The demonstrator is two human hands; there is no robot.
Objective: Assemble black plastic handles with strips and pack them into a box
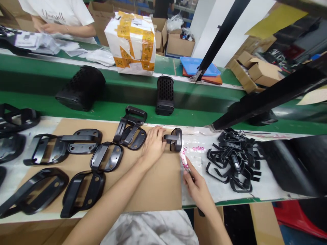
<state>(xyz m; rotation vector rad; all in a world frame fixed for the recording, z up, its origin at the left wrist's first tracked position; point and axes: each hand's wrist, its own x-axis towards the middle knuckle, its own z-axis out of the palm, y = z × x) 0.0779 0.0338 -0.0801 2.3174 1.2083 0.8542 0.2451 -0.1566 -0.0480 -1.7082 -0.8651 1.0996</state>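
My left hand (154, 144) is closed on one end of a small black plastic handle piece (176, 140), which stands near the right edge of the cardboard sheet (158, 190). My right hand (195, 185) grips a slim tool with a dark handle (201, 213) just right of the sheet. Its working end points toward the handle piece; its exact kind is not clear. Left of my left hand lie several black plastic handles with rounded plates (107, 156), some overlapping. A heap of thin black plastic frames (235, 160) lies to the right of my right hand.
Two black perforated housings (165, 95) stand on the green bench behind. On the ledge sits a taped white box (130, 44), with blue trays (199, 66) nearby. A black post (217, 41) rises at right. Across the bench, a person in a white shirt (58, 13) handles white papers.
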